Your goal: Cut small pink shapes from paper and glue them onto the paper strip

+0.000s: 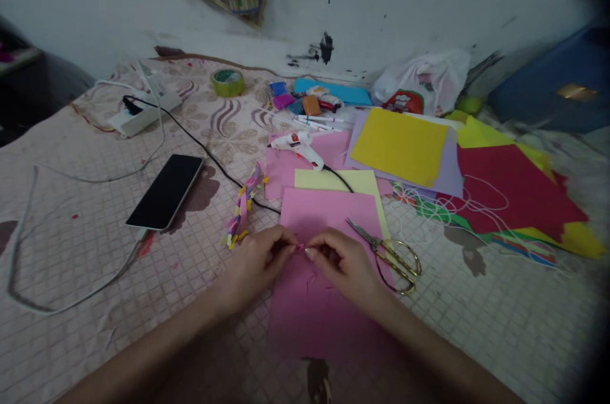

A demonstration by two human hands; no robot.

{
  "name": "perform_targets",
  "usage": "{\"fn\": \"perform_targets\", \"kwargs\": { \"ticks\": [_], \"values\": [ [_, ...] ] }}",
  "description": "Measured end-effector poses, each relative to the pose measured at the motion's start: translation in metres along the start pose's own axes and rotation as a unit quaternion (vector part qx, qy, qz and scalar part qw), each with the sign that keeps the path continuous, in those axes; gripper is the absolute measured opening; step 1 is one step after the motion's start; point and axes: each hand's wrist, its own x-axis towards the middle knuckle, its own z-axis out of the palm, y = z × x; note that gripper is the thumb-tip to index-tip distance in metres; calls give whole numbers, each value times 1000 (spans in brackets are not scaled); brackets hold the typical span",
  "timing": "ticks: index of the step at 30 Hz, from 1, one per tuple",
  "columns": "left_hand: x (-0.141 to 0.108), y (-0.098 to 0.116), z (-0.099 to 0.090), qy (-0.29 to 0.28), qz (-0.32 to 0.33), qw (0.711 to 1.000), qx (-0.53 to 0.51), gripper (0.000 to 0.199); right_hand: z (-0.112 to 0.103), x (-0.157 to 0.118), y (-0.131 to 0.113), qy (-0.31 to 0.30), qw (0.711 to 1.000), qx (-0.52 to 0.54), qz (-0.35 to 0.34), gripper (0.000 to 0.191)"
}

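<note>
Over a pink sheet (328, 321), my left hand (262, 258) and my right hand (345, 264) meet fingertip to fingertip. Both pinch a tiny pink piece (300, 246), mostly hidden by the fingers. Small pink scraps lie on the sheet just below them. Scissors with gold handles (393, 258) rest at the sheet's right edge, beside my right hand. A decorated strip with purple, pink and yellow bits (244, 204) lies on the cloth above my left hand.
A white glue gun (300, 147) with a black cord lies beyond the pink sheet. Left is a phone (166, 191) on a cable, with a power strip (145, 113) behind. Coloured sheets (400, 143), tangled white string (448, 201) and green tape (227, 82) also lie on the table.
</note>
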Motion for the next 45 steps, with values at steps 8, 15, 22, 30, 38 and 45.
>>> {"fn": "perform_targets", "kwargs": {
  "ticks": [8, 15, 22, 30, 38, 45],
  "values": [
    [-2, 4, 2, 6, -26, 996, -82, 11, 2, 4, -8, -16, 999, 40, 31, 8],
    [1, 2, -2, -13, -72, 967, -244, 10, -31, 32, -4, -4, 999, 31, 13, 15],
    [5, 4, -11, -2, -75, 938, -337, 13, -54, 117, 30, 136, 960, -217, -115, 25],
    [5, -3, -36, 163, -19, 968, -188, 7, -29, 179, 47, 12, 966, -251, -61, 27],
    [9, -16, -49, 253, -38, 950, -179, 7, -39, 182, 60, -10, 984, -175, -27, 35],
    [17, -26, -50, 149, -159, 802, -556, 16, -65, 157, 34, -44, 994, -65, -78, 29]
  ]
}}
